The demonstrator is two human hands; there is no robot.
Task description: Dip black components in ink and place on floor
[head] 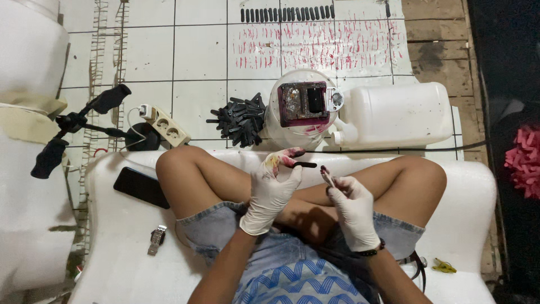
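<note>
I sit cross-legged on a white cushion [124,247]. My left hand [273,188], in a stained white glove, pinches a short black stick [304,165] between its fingertips above my knees. My right hand [351,205], also gloved, holds a thin tool [327,177] with a dark red tip, pointed up toward the stick. A pile of black sticks [239,119] lies on the tiled floor ahead. Beside it stands a round white container [301,110] carrying a red-stained ink pad.
A white jerrycan [396,115] lies on its side at the right. A row of black sticks [287,13] lines the far tiles above red marks. A power strip [166,125], tripod [79,126], black phone [140,187], wristwatch [157,239] and pink pile [526,160] surround me.
</note>
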